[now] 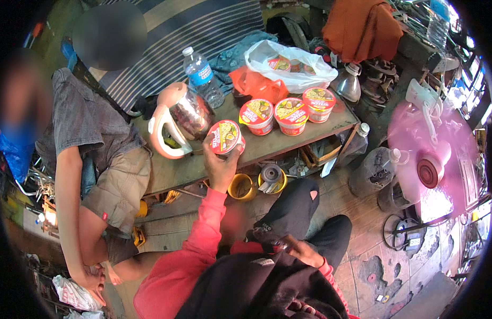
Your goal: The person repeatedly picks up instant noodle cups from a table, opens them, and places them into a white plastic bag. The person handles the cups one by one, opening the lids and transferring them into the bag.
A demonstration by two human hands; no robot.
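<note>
In my left hand [220, 169] is a red-lidded instant noodle cup [224, 137], gripped between thumb and fingers over the front of the wooden bench [309, 135]. Just right of it stand three more cups: one noodle cup [256, 116], a second cup [291, 116] and a third cup [318, 104]. A pink and white electric kettle [191, 114] with a shiny body stands to the left of the held cup. Low over my lap is my right hand [305, 252], near dark cloth; its fingers are partly hidden, so its grip is unclear.
Behind the cups lie a white plastic bag [299, 77] with more cups inside and an orange bag [259, 85]. A water bottle [202, 77] stands behind the kettle. Another person [97, 122] sits at left. A pink fan [432, 159] stands at right; yellow containers [241, 187] sit below the bench.
</note>
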